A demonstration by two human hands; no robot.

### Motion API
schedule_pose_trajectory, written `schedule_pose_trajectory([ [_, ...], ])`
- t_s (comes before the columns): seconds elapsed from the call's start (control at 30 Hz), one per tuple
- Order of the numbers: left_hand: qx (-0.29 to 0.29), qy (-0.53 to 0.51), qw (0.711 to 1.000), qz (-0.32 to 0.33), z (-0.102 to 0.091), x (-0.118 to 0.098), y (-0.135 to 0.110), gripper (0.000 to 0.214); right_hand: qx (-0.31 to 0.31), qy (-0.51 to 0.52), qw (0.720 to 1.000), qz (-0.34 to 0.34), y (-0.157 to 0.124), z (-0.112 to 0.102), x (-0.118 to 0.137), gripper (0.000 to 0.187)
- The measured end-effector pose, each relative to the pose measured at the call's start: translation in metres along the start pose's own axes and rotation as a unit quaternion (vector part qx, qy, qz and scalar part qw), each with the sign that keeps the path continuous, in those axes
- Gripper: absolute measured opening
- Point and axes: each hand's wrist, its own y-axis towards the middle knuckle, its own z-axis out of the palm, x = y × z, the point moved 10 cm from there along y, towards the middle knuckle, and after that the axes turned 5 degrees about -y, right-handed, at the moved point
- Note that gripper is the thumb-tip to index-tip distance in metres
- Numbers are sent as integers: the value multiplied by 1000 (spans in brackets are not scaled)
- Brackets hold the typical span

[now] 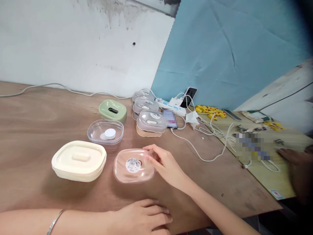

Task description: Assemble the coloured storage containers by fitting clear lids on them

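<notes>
My right hand (pixel 164 164) reaches in from the lower right, and its fingertips pinch the right rim of a clear plastic container (pixel 133 165) with a round white sticker. My left hand (pixel 144 218) lies flat on the wooden table (pixel 36 124) near the front edge, fingers stretched out, holding nothing. A silver bangle (pixel 55 220) is on my left wrist. Left of the clear container sits a stack of cream lids (pixel 79 160). Behind it stands a clear tub (pixel 105 132) with a white disc inside, and a green lid (pixel 112 110) with a slot.
Three clear lidded containers (pixel 148 112) are stacked in a row behind. A white power strip (pixel 171 106), a phone (pixel 189 95), white cables (pixel 207 130) and yellow pieces (pixel 210 111) lie at the back right. Another person's hand (pixel 293 158) rests at the right edge.
</notes>
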Motion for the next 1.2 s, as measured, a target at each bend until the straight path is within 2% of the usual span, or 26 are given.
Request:
schedule_pose_trajectory([
  [0.17,-2,-4,1000,1,2,1,-1,28,-48,-40,998,-6,7,3,-9,23],
  [0.37,33,-18,999,4,1,0,-2,30,-20,0,1000,0,8,5,-14,21],
  [0.5,27,-16,1000,5,0,0,-2,30,-5,10,1000,11,6,3,-16,21],
  [0.6,-7,-8,1000,3,0,1,-3,29,-29,-27,999,-9,5,-4,-6,27],
  [0.67,-26,-2,1000,-3,1,2,-3,28,-42,-61,995,-66,4,-6,15,34],
  [0.73,-35,3,999,-14,-1,5,-3,27,-4,-105,982,-157,0,4,41,43],
  [0.8,-17,0,1000,-16,-1,5,-1,25,87,-160,953,-241,-8,27,61,53],
  [0.87,20,-11,1000,-10,1,3,0,24,171,-201,922,-283,-16,48,66,63],
  [0.9,39,-18,999,-8,3,3,1,24,193,-213,914,-286,-18,54,65,69],
  [0.97,52,-29,998,-12,4,3,0,25,198,-228,914,-271,-17,56,60,78],
  [1.1,15,-30,999,-22,6,5,-2,24,195,-235,922,-239,-14,48,50,85],
  [1.2,-19,-26,999,-16,8,5,-4,26,199,-225,924,-237,-17,31,47,91],
])
